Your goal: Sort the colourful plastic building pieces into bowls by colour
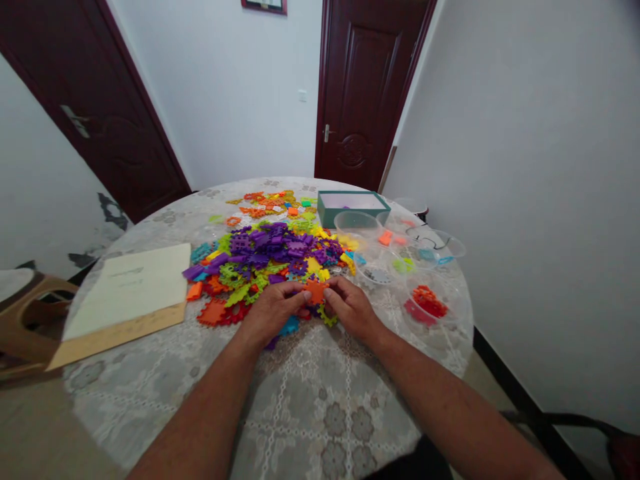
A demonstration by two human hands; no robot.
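A big heap of coloured plastic interlocking pieces, purple, orange, green and yellow, lies in the middle of the round table. At the heap's near edge my left hand and my right hand meet. Both pinch one orange toothed piece between their fingertips, left hand on its left side, right hand on its right. A yellow-green piece lies just under my right hand.
Several clear plastic bowls stand at the right; one holds red and orange pieces. A green open box sits behind them. A cream sheet on a board lies at the left. A wooden stool stands off the table's left.
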